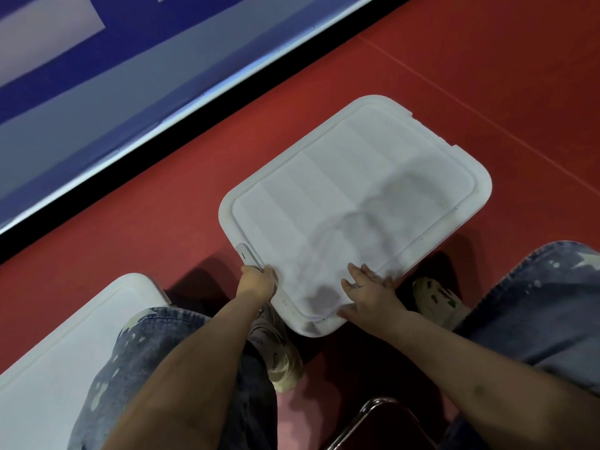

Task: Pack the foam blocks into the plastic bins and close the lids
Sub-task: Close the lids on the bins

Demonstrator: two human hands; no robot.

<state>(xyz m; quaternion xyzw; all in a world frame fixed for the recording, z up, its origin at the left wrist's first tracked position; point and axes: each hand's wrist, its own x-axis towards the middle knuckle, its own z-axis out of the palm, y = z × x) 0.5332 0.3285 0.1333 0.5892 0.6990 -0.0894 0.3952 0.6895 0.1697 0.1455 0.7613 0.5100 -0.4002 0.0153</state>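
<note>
Red floor (162, 206), blue wall behind. White lid (354, 203) sits on bin between feet — closing step. Left hand (256, 282) curled over near edge by latch (244, 254); right hand (370, 293) flat, fingers spread, pressing. Next, probably: snap latch down. Second lidded bin (65, 345) at left.

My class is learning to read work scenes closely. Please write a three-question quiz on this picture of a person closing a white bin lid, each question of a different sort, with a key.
1. True or false: the left hand grips the edge of the white lid beside its latch.
2. Multiple choice: the right hand is
A. lying on the lid near its closest corner
B. lifting a foam block
C. resting on the red floor
3. Fill in: a second white lid lies to the person's ____ side, partly hidden by a knee.

Key: 1 true; 2 A; 3 left.
</note>
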